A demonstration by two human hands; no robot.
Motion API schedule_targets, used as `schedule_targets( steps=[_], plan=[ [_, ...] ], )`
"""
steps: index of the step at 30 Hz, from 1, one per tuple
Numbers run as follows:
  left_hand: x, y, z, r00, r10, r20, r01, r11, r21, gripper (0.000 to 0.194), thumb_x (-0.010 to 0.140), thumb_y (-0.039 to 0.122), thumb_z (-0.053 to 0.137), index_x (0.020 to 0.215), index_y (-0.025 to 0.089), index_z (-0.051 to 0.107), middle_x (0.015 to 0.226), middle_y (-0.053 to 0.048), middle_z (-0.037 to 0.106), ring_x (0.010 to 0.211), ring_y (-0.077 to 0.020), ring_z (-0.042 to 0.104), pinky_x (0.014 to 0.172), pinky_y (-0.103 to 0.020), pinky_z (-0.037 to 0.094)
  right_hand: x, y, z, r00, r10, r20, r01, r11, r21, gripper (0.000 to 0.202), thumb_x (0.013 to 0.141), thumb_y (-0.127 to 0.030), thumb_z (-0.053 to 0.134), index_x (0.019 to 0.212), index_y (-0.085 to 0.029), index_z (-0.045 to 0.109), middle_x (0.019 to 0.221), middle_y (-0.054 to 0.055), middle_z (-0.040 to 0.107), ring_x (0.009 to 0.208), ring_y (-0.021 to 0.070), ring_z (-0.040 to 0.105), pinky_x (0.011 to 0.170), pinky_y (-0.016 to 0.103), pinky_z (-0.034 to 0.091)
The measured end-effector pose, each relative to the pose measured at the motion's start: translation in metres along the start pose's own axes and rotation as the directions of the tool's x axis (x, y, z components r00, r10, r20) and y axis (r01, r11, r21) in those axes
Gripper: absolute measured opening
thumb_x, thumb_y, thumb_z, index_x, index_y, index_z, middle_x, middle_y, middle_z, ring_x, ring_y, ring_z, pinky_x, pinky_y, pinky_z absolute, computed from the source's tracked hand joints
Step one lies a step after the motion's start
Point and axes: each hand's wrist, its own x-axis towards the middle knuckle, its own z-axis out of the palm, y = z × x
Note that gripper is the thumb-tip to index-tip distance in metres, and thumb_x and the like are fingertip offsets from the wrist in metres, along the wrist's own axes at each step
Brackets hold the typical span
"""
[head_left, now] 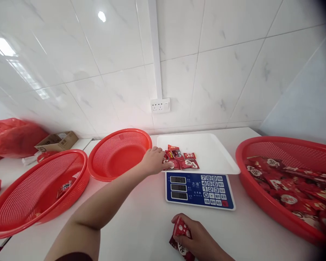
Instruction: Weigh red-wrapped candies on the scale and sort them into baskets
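Observation:
My left hand [153, 161] reaches over the left side of the white scale tray [217, 152]. Its fingers and thumb are apart, touching the edge of a small pile of red snack packets [189, 164] on the tray. Below the tray, the blue keypad panel [199, 190] of the scale shows dim digits. Near the front of the table my right hand [197, 239] is closed around red snack packets [182, 230]; one dotted packet sticks up between thumb and fingers, and a darker one hangs beneath.
At the right stands a red basket [241, 174] full of red packets. A red basket [119, 136] is left of the tray, and another [83, 159] holds a few packets. Farther left are a cardboard box [62, 141] and a red plastic bag [19, 139]. A wall socket [160, 105] is behind.

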Motion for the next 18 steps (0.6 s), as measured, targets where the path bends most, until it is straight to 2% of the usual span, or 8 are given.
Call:
schedule_targets(
  steps=[2,7,13,18],
  plan=[
    [0.009,0.009,0.004,0.999,-0.012,0.052,0.009,0.999,0.053,0.060,0.083,0.064,0.040,0.104,0.013,0.063,0.111,-0.015,0.061,0.110,-0.0318,0.050,0.091,-0.043,0.039,0.000,0.002,0.000,1.000,-0.006,-0.003,0.006,1.000,-0.013,0.025,0.071,-0.024,0.056,0.095,-0.020,0.057,0.081,0.000,0.066,0.076,0.0177,0.061,0.066,0.025,0.046],
    [0.010,0.013,0.000,0.998,-0.016,0.062,0.012,0.998,0.066,0.050,0.083,0.059,0.043,0.099,0.016,0.063,0.106,-0.012,0.063,0.104,-0.0297,0.052,0.084,-0.039,0.041,0.004,0.009,-0.001,1.000,-0.018,0.007,0.019,1.000,-0.025,0.027,0.069,-0.024,0.056,0.096,-0.020,0.057,0.081,0.000,0.065,0.075,0.0172,0.060,0.065,0.024,0.046],
    [0.000,0.013,0.001,0.996,-0.063,0.062,0.070,0.989,-0.132,0.034,0.080,0.050,0.054,0.096,0.020,0.058,0.098,-0.006,0.063,0.087,-0.0233,0.058,0.065,-0.030,0.041,0.007,0.012,-0.001,0.999,-0.033,0.025,0.034,0.997,-0.063,0.028,0.068,-0.025,0.058,0.096,-0.020,0.057,0.079,0.000,0.065,0.075,0.0173,0.060,0.069,0.025,0.046],
    [-0.006,0.015,0.002,0.996,-0.083,0.030,0.088,0.962,-0.260,0.020,0.077,0.037,0.059,0.090,0.022,0.055,0.094,-0.003,0.062,0.079,-0.0198,0.058,0.059,-0.027,0.038,0.006,0.013,0.000,0.999,-0.041,0.003,0.041,0.998,-0.046,0.028,0.068,-0.026,0.058,0.096,-0.019,0.057,0.081,0.001,0.065,0.076,0.0177,0.061,0.070,0.026,0.047]
  ],
)
